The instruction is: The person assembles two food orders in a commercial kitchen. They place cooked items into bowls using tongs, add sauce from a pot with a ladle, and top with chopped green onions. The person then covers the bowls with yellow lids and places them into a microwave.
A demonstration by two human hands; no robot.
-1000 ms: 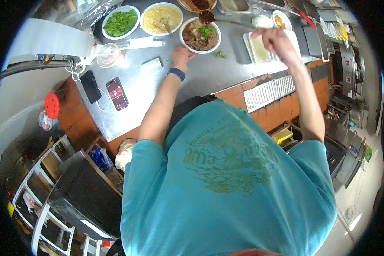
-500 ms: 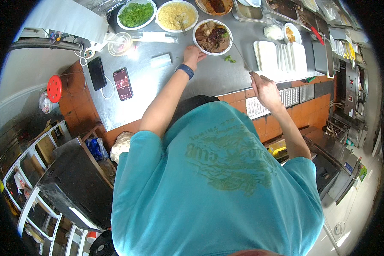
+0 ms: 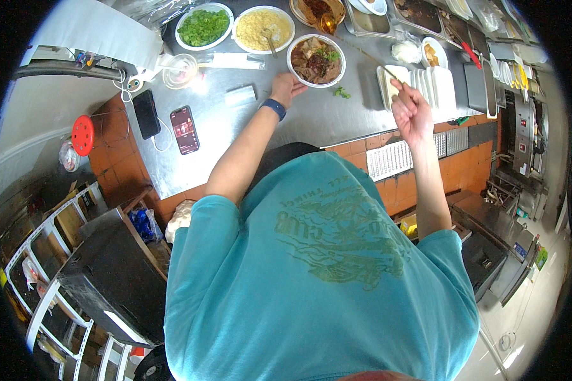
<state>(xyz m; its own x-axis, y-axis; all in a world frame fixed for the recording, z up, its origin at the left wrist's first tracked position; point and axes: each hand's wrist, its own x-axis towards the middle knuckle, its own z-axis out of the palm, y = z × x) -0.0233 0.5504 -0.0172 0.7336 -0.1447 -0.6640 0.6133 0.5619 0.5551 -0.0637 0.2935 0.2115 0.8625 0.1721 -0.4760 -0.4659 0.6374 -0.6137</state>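
Observation:
In front of me on the steel counter sits a white bowl (image 3: 316, 60) of sliced meat in dark sauce, topped with chopped greens. My left hand (image 3: 286, 89) grips its lower left rim, fingers closed on the edge. My right hand (image 3: 412, 113) is closed round the end of a long thin ladle handle. The scoop of the ladle (image 3: 328, 24) shines amber at the edge of a bowl of dark red chili oil (image 3: 310, 9), behind the meat bowl. To the left stand a bowl of chopped green herbs (image 3: 203, 26) and a bowl of minced garlic (image 3: 264, 29) with a spoon in it.
Stacked white foam lids (image 3: 435, 87) stand at the right, beside a small white bowl (image 3: 433, 53) of yellowish food. Metal trays (image 3: 368, 24) line the back. Two phones (image 3: 184, 130) lie at the left, near a clear round tub (image 3: 180, 70). A green scrap (image 3: 342, 93) lies near the meat bowl.
My right hand has moved up and slightly right, carrying the ladle's scoop from the meat bowl to the chili oil bowl. My left hand stays on the meat bowl.

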